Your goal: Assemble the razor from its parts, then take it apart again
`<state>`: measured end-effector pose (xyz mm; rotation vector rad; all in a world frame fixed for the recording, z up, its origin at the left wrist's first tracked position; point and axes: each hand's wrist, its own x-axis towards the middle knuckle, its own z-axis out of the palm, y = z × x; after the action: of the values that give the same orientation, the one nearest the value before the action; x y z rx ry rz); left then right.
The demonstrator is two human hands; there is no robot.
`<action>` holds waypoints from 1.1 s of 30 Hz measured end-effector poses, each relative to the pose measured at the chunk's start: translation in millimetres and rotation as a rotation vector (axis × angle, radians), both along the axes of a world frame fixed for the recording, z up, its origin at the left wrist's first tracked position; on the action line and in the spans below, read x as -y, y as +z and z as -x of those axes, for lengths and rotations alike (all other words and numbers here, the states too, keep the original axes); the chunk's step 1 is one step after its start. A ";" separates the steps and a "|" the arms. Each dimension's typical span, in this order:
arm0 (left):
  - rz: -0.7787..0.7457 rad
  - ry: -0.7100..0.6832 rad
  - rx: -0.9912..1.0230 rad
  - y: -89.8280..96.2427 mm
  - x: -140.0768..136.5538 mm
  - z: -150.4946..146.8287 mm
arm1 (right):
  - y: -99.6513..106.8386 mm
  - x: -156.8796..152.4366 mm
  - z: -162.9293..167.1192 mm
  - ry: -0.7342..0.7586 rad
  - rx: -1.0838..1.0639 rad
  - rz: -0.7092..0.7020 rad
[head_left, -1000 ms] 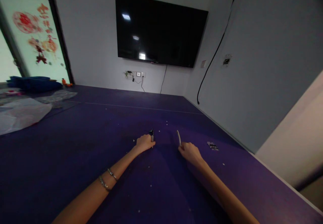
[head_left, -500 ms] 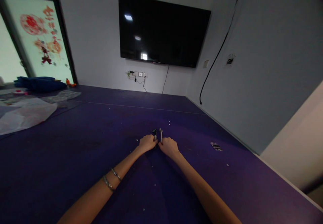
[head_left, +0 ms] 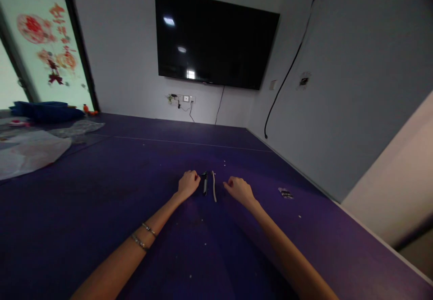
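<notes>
Purple surface (head_left: 101, 164), grey wall (head_left: 118, 65), black screen (head_left: 216, 40)

Dark slim tool (head_left: 204, 185) and pale strip (head_left: 214, 188) lie side by side between left hand (head_left: 188, 184) and right hand (head_left: 240, 189), both let go, fingers loosely curled. Red characters (head_left: 58, 13) on glass door (head_left: 34, 81), apparently Chinese, too blurred to read

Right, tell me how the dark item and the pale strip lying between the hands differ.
Color: the dark item is black with a silvery-grey part, while the pale strip is off-white.
Shape: the dark item looks wider and fairly straight; the pale strip is narrower and gently curved.
Place: the dark item lies nearer the left hand, the pale strip nearer the right hand.
Both lie on the purple surface.
</notes>
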<state>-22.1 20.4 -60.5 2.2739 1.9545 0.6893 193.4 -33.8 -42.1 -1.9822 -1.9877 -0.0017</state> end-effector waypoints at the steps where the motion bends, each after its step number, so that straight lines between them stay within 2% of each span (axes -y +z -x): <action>1: -0.066 -0.012 -0.028 -2.0 -1.6 2.9 | 0.7 -0.5 -14.8 -0.004 -0.021 -0.021; 4: -0.140 -0.003 -0.097 -10.5 -6.3 9.6 | -2.1 -1.4 -66.0 0.011 -0.071 -0.113; 9: -0.130 0.021 -0.155 -26.2 -13.9 13.7 | -18.5 3.4 -156.7 -0.023 -0.078 -0.234; 12: -0.084 0.019 -0.197 -32.0 -16.6 14.7 | -28.5 10.4 -201.2 -0.095 -0.069 -0.249; 15: -0.071 0.012 -0.238 -34.3 -17.5 15.7 | -34.8 18.2 -231.8 -0.139 -0.079 -0.242; 18: -0.085 0.007 -0.250 -34.5 -17.1 16.3 | -37.9 24.5 -248.5 -0.149 -0.110 -0.192; 22: -0.078 0.012 -0.249 -33.2 -16.1 16.0 | -39.6 28.8 -255.4 -0.189 -0.171 -0.104; 28: -0.090 0.007 -0.273 -32.5 -15.1 16.0 | -39.8 27.6 -253.5 -0.213 -0.234 -0.083; 33: -0.075 0.014 -0.274 -33.9 -15.3 15.9 | -38.8 23.9 -255.4 -0.176 -0.263 -0.070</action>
<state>-37.9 35.7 -94.4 2.5188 2.0916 0.4817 448.7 -57.6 -80.9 -1.9912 -1.6249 0.1382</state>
